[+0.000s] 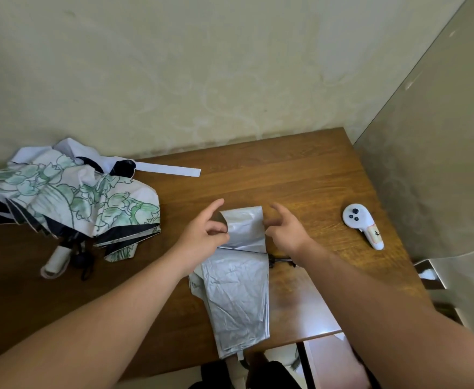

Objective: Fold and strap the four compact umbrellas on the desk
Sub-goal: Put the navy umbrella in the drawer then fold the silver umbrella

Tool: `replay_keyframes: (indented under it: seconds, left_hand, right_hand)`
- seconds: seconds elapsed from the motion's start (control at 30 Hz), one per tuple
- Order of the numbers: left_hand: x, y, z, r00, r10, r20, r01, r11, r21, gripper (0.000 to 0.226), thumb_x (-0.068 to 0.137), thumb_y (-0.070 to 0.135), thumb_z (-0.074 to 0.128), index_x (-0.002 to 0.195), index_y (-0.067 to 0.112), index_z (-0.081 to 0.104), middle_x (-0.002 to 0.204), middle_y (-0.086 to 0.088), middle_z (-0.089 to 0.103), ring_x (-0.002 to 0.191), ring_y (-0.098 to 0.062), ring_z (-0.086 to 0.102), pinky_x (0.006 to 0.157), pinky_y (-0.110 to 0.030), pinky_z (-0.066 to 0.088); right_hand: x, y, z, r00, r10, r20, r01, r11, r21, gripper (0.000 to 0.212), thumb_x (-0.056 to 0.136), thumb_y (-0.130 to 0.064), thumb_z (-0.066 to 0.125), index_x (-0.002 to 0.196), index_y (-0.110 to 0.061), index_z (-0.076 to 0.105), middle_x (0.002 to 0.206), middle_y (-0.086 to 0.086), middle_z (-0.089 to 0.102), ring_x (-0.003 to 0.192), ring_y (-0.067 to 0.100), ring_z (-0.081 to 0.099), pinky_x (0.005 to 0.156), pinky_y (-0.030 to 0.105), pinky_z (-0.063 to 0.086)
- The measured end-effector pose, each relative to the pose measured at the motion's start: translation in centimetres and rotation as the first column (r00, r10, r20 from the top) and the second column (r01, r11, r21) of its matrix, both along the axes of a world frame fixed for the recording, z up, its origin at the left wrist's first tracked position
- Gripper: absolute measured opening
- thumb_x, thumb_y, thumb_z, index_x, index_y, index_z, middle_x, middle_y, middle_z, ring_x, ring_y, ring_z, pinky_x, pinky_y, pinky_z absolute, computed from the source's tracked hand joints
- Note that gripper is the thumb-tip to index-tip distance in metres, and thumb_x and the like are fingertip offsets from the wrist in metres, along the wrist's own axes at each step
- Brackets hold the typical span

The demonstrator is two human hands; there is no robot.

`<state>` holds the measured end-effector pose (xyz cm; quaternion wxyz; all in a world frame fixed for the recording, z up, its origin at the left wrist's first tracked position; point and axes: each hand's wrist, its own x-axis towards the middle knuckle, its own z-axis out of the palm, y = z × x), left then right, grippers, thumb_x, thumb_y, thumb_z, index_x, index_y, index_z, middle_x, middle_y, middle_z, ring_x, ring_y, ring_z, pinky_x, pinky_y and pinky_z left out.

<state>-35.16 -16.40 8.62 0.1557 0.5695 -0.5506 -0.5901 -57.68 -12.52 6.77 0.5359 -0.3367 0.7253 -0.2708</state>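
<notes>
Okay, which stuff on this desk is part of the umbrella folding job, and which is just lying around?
Part of the job:
silver umbrella, pinched by left hand and right hand
floral umbrella, unfolded, its white strap loose

Just lying about:
white controller on the desk

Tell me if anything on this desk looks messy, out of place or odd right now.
Yes. The floral white-and-green umbrella sprawls crumpled over the desk's left edge, its white strap trailing loose. A white handheld controller near the right edge has nothing to do with folding. The silver umbrella overhangs the near edge.
</notes>
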Motion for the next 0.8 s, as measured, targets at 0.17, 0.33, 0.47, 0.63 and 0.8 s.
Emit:
replay_keyframes:
  seconds: [0.17,0.33,0.47,0.63,0.8]
  left_hand:
    - [0.8,1.1,0.9,0.996,-0.088,-0.021,0.087,0.996,-0.029,0.078,0.092,0.024,0.078,0.152,0.054,0.037,0.099,0.007,0.076,0.1,-0.004,0.068,0.092,-0.022,0.045]
    - [-0.4,1.9,-0.2,0.993,-0.098,0.065,0.102,0.993,-0.058,0.077,0.087,0.025,0.083,0.145,0.055,0.041,0.104,-0.005,0.061,0.099,-0.024,0.069,0.09,-0.043,0.06]
    - [-2.0,2.2,-0.9,0.998,-0.028,0.063,0.034,0.995,-0.09,0.091,0.086,0.034,0.084,0.149,0.064,0.026,0.108,-0.011,0.065,0.097,-0.025,0.068,0.089,-0.042,0.061]
    - [-2.1,3.3,-0.8,0.993,-0.038,0.115,0.055,0.987,-0.154,0.062,0.095,0.019,0.074,0.145,0.049,0.051,0.12,0.011,0.068,0.11,-0.013,0.065,0.096,-0.034,0.057]
    - [-0.7,4.0,-0.4,0.997,-0.014,0.079,0.028,0.983,-0.183,0.044,0.097,0.013,0.07,0.134,0.036,0.065,0.101,0.019,0.075,0.1,-0.003,0.067,0.087,-0.021,0.054]
  right_hand:
    - [0.5,1.0,1.4,0.994,-0.078,0.073,0.084,0.994,-0.071,0.067,0.091,0.013,0.055,0.146,-0.025,0.052,0.106,0.002,0.062,0.085,0.012,0.061,0.064,0.016,0.051]
    - [0.8,2.8,2.4,0.997,-0.039,0.073,0.043,0.998,-0.052,0.06,0.092,0.015,0.054,0.13,-0.032,0.053,0.099,-0.003,0.058,0.081,0.008,0.06,0.053,0.013,0.049]
    - [0.8,4.2,2.3,0.996,-0.071,0.049,0.073,0.996,-0.049,0.061,0.093,0.013,0.051,0.137,-0.03,0.051,0.102,-0.005,0.058,0.082,0.008,0.06,0.055,0.013,0.051]
    - [0.7,4.9,2.4,0.997,-0.07,0.027,0.071,0.996,-0.06,0.061,0.095,0.004,0.056,0.143,-0.032,0.051,0.117,-0.004,0.058,0.089,0.009,0.062,0.06,0.018,0.05]
    - [0.6,5.1,2.4,0.998,-0.068,0.018,0.069,0.994,-0.079,0.062,0.094,0.003,0.059,0.146,-0.029,0.051,0.117,-0.002,0.059,0.088,0.01,0.062,0.062,0.018,0.051]
